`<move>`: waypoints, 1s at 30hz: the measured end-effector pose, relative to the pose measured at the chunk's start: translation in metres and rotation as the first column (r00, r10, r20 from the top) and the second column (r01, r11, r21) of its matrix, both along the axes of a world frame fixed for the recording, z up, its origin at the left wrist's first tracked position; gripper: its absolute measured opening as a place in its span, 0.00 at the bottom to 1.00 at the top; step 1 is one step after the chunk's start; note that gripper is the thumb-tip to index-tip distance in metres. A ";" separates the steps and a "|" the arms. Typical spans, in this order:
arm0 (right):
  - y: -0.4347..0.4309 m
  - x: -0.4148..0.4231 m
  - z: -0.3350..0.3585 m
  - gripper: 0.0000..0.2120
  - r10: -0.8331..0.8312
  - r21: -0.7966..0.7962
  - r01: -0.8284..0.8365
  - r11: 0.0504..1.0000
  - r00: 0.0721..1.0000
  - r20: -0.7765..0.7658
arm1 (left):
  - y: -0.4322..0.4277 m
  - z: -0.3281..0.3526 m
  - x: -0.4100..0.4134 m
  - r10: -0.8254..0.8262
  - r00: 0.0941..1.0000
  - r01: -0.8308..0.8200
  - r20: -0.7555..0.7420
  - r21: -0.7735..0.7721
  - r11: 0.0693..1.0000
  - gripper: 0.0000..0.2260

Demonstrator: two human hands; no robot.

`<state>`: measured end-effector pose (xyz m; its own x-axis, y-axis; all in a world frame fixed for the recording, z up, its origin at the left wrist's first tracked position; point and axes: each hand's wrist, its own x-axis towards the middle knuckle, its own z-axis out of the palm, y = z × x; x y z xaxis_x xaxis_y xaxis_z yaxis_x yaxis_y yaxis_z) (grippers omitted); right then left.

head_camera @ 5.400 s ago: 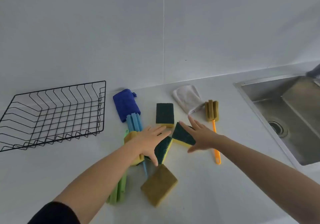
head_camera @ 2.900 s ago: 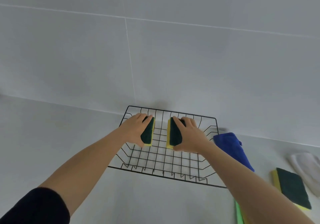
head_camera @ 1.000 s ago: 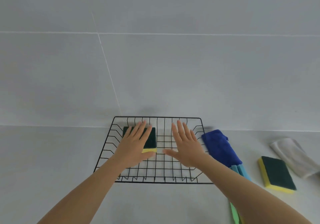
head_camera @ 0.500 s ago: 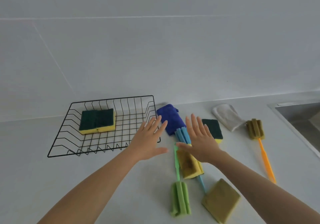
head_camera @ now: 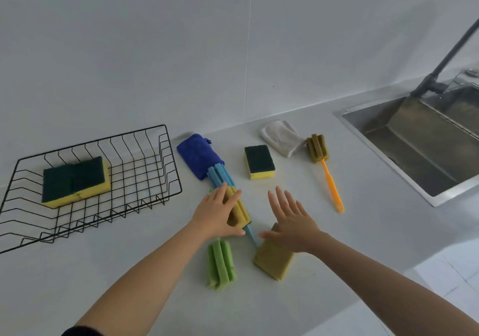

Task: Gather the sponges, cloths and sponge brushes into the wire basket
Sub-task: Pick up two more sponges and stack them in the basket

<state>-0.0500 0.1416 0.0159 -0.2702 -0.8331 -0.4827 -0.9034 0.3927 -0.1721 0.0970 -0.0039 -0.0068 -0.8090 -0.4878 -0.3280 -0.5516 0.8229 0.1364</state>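
In wire basket: two green-yellow sponges. Outside: blue cloth, grey cloth, green-yellow sponge, two olive sponges, blue brush, green brush, orange brush

A pale grey worktop runs along a white tiled wall. On the right, a shiny steel sink is set into the worktop. A dark tap leans over the sink. Pale floor tiles show at the lower right.

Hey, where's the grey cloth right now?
In the head view, the grey cloth lies right of centre by the wall, beside the orange-handled brush, left of the sink.
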 end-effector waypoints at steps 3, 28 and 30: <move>0.010 0.010 -0.009 0.47 0.005 0.034 -0.005 0.999 1.000 0.018 | 0.004 -0.005 0.000 0.021 1.000 -0.021 -0.018 -0.005 1.000 0.45; -0.001 0.008 0.025 0.37 -0.203 -0.241 0.247 0.939 0.960 0.191 | -0.009 0.026 0.017 0.213 0.865 -0.101 -0.454 0.259 0.961 0.33; -0.010 0.009 0.033 0.36 -0.182 -0.327 0.256 0.909 0.953 0.241 | -0.017 0.034 0.026 0.239 0.834 -0.118 -0.497 0.262 0.958 0.33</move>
<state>-0.0415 0.1311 0.0491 -0.3940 -0.8890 -0.2333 -0.7331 0.4571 -0.5037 0.1231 -0.0205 0.0277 -0.7938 -0.6081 0.0029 -0.4838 0.6343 0.6030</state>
